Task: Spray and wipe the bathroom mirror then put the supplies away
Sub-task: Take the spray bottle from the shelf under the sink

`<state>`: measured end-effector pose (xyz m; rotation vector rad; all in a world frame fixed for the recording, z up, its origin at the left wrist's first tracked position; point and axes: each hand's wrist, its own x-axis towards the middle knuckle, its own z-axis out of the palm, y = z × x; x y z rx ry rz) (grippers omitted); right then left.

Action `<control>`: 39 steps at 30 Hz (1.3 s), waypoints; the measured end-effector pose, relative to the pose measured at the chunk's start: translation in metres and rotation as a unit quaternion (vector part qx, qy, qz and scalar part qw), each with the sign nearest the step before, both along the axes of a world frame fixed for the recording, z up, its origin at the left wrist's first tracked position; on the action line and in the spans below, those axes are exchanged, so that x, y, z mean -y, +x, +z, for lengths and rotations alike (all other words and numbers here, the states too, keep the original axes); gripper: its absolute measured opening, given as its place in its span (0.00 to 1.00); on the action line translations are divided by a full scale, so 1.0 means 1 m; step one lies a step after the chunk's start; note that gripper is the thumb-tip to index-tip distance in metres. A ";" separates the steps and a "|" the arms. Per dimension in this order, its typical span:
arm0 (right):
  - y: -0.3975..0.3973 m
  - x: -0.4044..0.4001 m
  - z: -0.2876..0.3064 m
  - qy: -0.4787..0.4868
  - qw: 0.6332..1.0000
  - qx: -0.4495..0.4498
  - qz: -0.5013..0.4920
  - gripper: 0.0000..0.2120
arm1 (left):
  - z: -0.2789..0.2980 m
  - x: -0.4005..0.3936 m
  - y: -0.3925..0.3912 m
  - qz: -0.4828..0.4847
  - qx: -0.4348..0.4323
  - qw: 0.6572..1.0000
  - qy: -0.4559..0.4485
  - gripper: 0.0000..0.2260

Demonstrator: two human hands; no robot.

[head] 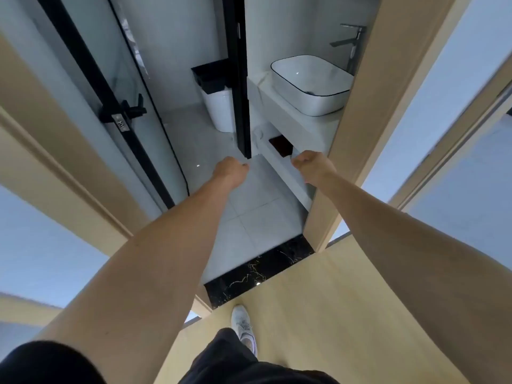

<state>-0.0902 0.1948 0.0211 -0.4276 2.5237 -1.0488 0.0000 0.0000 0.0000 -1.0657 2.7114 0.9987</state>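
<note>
the person stands on the wood floor (318, 295) at the bottom of the frame, just before the black threshold (257, 270), with one shoe (243, 328) forward. both arms reach ahead into the doorway, probably for balance while walking in, because nothing is carried.

the left hand (230, 169), at the centre of the frame, is clenched into a loose fist and holds nothing. the right hand (311, 162), a little to the right of it, is also curled with the knuckles toward the camera, and i see nothing in it (the far side of the fingers is hidden, so a very small thing cannot be excluded).

the mirror is not in view. i judge that it hangs above the sink (310, 84), which sits on the counter (279, 117) in the upper right of the frame, under the tap (350, 42); the door frame (357, 106) cuts off that wall. no spray bottle or cloth shows anywhere. a dark thing (280, 146) lies on the shelf under the counter, just beyond the right hand, but i cannot tell what it is.

the glass door (116, 106) with its black handle (130, 109) stands open at the upper left, and a white bin (219, 109) is on the tile floor (249, 206) behind it. the task seems to be at its very beginning: the supplies are still to be found.
</note>
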 end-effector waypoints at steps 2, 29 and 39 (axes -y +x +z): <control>-0.009 0.004 0.003 -0.006 1.000 0.001 -0.005 0.15 | 0.000 0.005 -0.012 -0.006 -0.013 1.000 -0.010 0.18; -0.194 0.155 -0.008 -0.061 0.998 0.008 -0.029 0.16 | -0.001 0.147 -0.209 -0.004 -0.085 0.996 0.011 0.11; -0.313 0.232 -0.006 -0.083 0.995 0.022 0.052 0.21 | 0.023 0.200 -0.291 0.049 -0.087 0.995 0.005 0.07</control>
